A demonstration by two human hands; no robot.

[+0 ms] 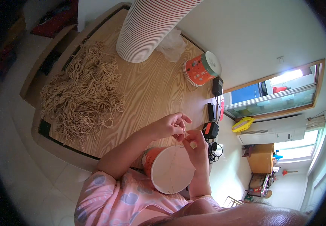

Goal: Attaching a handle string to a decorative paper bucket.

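Item: heap of beige cords (82,94), loose and tangled, on the wood-grain table (151,92), well to the left of my left hand (173,126).
Item: tall leaning stack of white, red-rimmed tubs (144,34), beyond that same hand and somewhat left.
Item: crumpled clear plastic bag (172,46), just right of the stack, well beyond my hands.
Item: left hand, index finger extended, thumb and other fingers drawn in narrow, pinching a thin strand (185,134).
Item: orange bucket (172,167), one, tilted at my lap directly below both hands, white round end facing me; a thin line crosses it, its path partly too faint to follow.
Item: right hand (197,148), fingers curled, thumb and forefinger closed at the strand, fingertips next to the left's; whether they touch, I cannot tell.
Item: orange-and-green bucket (201,69), beyond my hands, slightly right.
Item: black power adapter (210,130), just beyond my right hand.
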